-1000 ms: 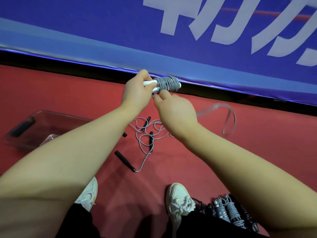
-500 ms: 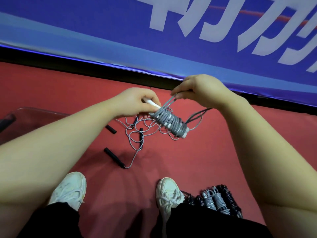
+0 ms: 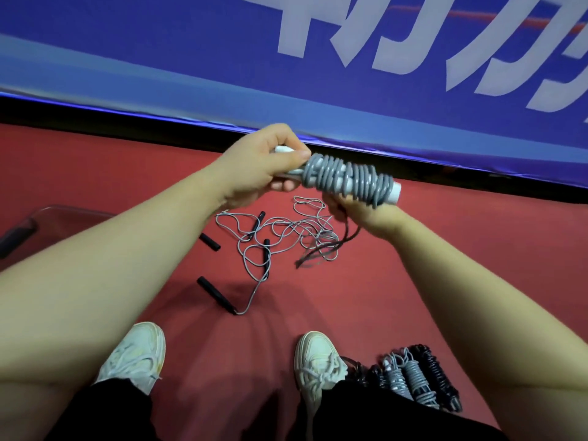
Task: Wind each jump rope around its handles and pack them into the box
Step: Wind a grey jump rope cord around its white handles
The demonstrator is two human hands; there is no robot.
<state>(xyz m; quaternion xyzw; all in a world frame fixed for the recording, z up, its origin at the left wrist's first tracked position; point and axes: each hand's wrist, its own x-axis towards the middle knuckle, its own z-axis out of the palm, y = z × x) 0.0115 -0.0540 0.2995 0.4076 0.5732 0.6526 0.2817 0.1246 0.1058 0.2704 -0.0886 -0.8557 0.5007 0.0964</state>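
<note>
Far left, cut by the frame edge: clear plastic box [image 3: 60, 218] on the red floor [image 3: 413, 265]. One dark bar-shaped piece [image 3: 16, 238] at its left end; inside it or part of the box, cannot tell.

Centre, raised off the floor, in front of the lower edge of the blue banner [image 3: 191, 58]:
- Left hand [image 3: 257, 168] gripping the left end of the grey jump rope [image 3: 346, 179]. Fingers [image 3: 280, 138] curled over the bare ends of the white handles [image 3: 394, 194], thumb pressed beside the first coil.
- Rope wound tight round both handles, roughly level, right end a little lower. Coils starting just right of the left fingertips, white handle tip poking out at the far right.
- Right hand [image 3: 366, 214] under the right half of the bundle, touching it. Fingers mostly hidden behind the coils, seemingly curled round the loose tail; tail motion-blurred, trailing down-left out of the hand.

Floor below the hands: loose grey ropes [image 3: 286, 230] in a tangle, black handles [image 3: 216, 294] scattered at its left side.

Bottom: two white sneakers [image 3: 133, 358]. Lower right, just beside the right sneaker: row of wound ropes [image 3: 413, 377], grey and black, on the floor, well apart from the box.
</note>
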